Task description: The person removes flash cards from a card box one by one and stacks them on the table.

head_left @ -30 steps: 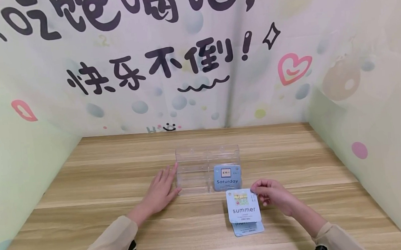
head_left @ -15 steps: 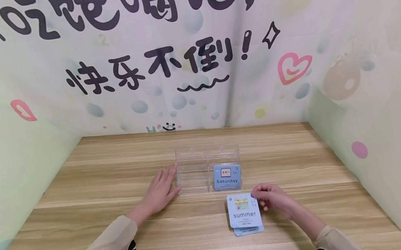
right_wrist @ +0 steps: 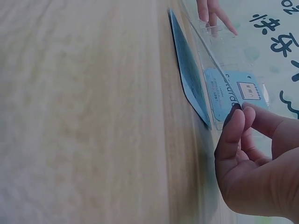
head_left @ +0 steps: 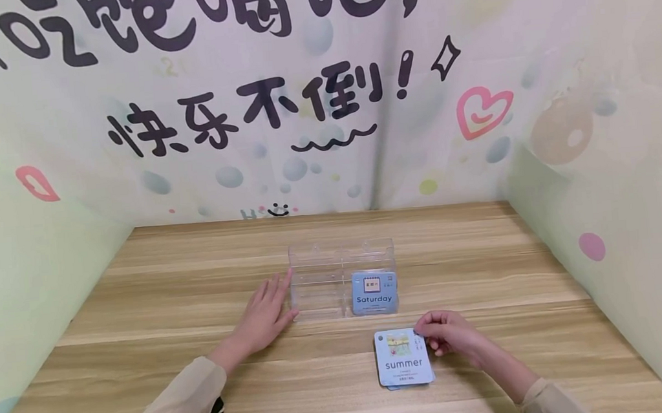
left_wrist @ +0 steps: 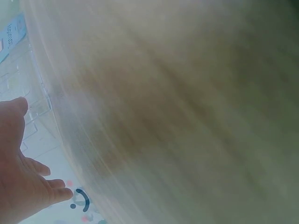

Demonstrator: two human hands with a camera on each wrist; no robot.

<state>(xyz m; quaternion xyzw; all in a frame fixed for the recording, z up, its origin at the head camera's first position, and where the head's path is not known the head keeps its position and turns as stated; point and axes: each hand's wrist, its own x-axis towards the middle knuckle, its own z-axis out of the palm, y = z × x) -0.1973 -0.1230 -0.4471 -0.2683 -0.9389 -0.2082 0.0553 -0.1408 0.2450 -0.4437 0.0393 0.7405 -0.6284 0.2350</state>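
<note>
My right hand (head_left: 451, 334) pinches a light-blue "summer" card (head_left: 403, 359) by its upper right corner. In the right wrist view the card shows edge-on, raised above another blue card (right_wrist: 188, 70) on the table. From the head view, the held card covers nearly all of that lower card. A clear plastic card holder (head_left: 317, 288) with two columns of slots lies behind. A blue "Saturday" card (head_left: 375, 292) sits in its lower right slot. My left hand (head_left: 262, 315) has its fingers spread, with fingertips and thumb at the holder's left edge.
The wood-grain table (head_left: 186, 289) is bounded by a printed backdrop (head_left: 218, 183) behind and pale walls at both sides.
My right hand has lowered the "summer" card toward me, and it now hides almost all of the card beneath. My left hand and the holder have stayed in place.
</note>
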